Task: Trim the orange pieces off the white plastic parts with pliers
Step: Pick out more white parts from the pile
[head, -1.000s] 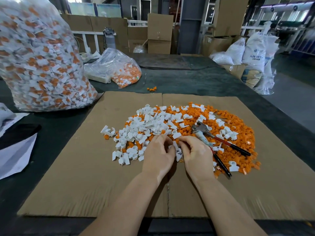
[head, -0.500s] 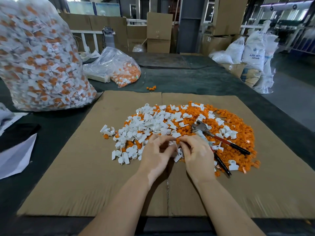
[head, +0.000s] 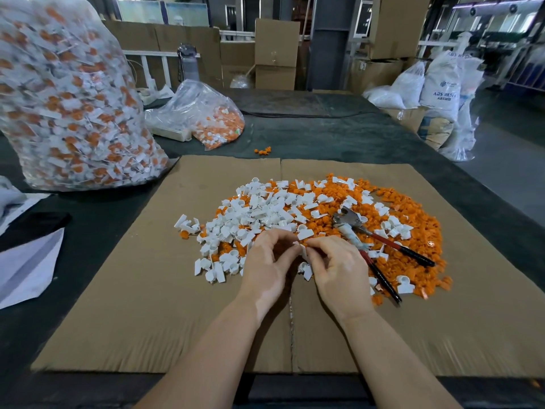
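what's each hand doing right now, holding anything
Left hand: fingers curled, pinching a small white plastic part together with the other hand.
Right hand: pinching the same part; pliers lie untouched beside it.

Your left hand (head: 269, 262) and right hand (head: 339, 268) are both bare: no gloves, no rings on the fingers that show. Back from the fingers, past the knuckles, each wrist carries no watch, strap or band. Further back again, both forearms are uncovered as far as the bottom edge of the view, with no sleeve or cuff showing.
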Available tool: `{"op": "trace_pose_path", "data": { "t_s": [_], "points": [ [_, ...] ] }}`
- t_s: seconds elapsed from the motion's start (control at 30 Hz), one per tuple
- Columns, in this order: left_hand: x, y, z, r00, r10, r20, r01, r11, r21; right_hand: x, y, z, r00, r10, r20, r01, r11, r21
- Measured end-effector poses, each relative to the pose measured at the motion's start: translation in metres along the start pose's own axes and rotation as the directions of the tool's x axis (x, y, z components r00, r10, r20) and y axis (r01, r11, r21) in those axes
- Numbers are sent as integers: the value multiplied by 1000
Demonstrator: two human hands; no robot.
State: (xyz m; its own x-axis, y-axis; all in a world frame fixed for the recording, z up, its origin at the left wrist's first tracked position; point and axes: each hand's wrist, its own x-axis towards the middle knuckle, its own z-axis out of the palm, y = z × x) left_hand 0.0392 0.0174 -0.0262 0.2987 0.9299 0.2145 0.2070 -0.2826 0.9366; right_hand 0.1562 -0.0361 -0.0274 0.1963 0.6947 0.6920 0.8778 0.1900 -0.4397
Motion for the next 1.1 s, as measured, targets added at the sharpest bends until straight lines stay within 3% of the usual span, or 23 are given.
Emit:
{"op": "trace_pose_path", "data": {
  "t_s": [0.1, 0.27, 0.5, 0.87, 1.1],
  "points": [
    [0, -1, 1, 1000, -20, -20, 19, 999, -35, 0, 0, 0, 1000, -10, 29, 10, 1000, 17],
    [1, -1, 2, 999, 20, -35, -18, 998, 54, -1, 0, -1, 999, -9, 40, 8, 1000, 26],
    [-2, 1, 3, 999, -48, 13, 49, 993, -105, -1, 1, 0, 999, 1, -33, 0, 1000, 26],
    [0, -3, 1, 1000, 7, -12, -6, 998, 61, -1, 1, 0, 1000, 12, 0, -12, 997, 81],
    [1, -3, 1, 998, -57, -22, 54, 994, -94, 0, -1, 0, 999, 20, 42, -26, 990, 140]
  ]
}}
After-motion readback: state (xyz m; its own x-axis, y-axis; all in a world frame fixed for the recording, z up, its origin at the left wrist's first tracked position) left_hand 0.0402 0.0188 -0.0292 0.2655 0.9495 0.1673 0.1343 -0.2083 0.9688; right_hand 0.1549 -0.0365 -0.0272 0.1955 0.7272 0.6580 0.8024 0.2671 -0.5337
